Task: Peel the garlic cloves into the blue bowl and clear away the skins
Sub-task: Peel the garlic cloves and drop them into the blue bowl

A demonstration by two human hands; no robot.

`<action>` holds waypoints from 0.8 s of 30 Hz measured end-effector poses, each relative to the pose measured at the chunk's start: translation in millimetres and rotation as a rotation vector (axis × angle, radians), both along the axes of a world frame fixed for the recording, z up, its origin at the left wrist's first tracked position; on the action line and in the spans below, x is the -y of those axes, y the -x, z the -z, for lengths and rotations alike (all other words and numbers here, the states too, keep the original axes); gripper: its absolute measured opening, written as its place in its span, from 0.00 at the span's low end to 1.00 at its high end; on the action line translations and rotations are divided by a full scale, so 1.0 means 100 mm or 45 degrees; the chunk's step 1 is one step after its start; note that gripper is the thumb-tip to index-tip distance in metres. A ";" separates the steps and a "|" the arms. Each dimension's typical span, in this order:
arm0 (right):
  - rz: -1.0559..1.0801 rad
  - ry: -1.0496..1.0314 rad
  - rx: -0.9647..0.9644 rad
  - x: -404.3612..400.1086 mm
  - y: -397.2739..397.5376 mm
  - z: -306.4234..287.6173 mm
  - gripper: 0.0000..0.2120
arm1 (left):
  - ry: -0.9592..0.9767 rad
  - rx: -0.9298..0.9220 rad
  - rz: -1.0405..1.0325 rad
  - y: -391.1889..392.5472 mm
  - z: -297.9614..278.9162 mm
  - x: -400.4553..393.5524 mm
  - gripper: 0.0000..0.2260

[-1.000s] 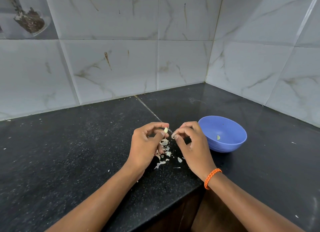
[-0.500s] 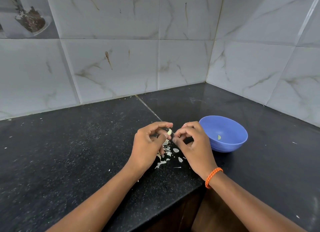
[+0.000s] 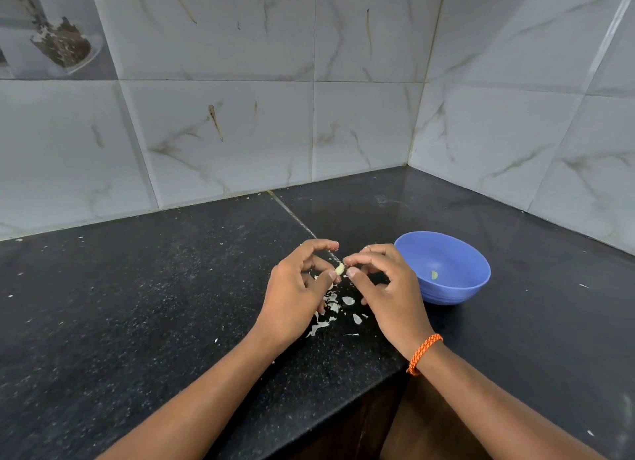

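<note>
A garlic clove (image 3: 339, 269), pale and small, sits pinched between the two hands just above the black countertop (image 3: 137, 305). The left hand (image 3: 295, 294) holds it between the thumb and curled forefinger, with the other fingers bent loosely under the palm. The right hand (image 3: 388, 287) meets it from the other side, its thumb and forefinger tips closed on the clove's end; whether they grip loose skin or the clove itself is too small to tell. The two hands' fingertips are nearly touching around the clove.

Below and between the hands, a scatter of white garlic skins (image 3: 335, 313) lies on the countertop, some flakes partly hidden under the left palm, a few further back toward the wrists.

Just to the right of the right hand stands the blue bowl (image 3: 457, 289), upright, close beside the knuckles but apart from them. Inside it lies one peeled clove (image 3: 434, 274) near the bottom.

An orange braided band (image 3: 424, 353) circles the right wrist. Beyond the hands, grey marbled wall tiles (image 3: 360, 126) rise from the back of the countertop and meet in a corner further right. Small pale specks dot the countertop to the left of the left hand.
</note>
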State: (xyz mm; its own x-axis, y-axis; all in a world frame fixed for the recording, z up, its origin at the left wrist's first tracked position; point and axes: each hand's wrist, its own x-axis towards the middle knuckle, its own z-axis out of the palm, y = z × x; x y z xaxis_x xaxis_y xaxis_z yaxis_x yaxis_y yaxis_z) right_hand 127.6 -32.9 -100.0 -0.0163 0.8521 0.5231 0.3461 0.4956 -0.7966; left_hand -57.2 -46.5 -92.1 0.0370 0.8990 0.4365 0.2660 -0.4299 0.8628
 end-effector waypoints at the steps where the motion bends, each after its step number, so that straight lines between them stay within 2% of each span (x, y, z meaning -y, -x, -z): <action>1: -0.019 0.005 -0.010 0.00 0.00 0.00 0.07 | -0.002 -0.006 0.002 0.00 0.00 0.00 0.17; 9: -0.189 0.117 -0.117 0.02 0.00 -0.02 0.11 | -0.006 -0.059 0.007 0.01 -0.01 0.00 0.19; 17: -0.159 0.099 -0.096 0.04 0.01 -0.04 0.14 | 0.072 0.119 0.019 0.03 0.02 -0.04 0.20; 24: -0.045 0.052 -0.082 0.03 0.00 -0.03 0.14 | 0.059 0.118 0.006 0.03 0.02 -0.05 0.20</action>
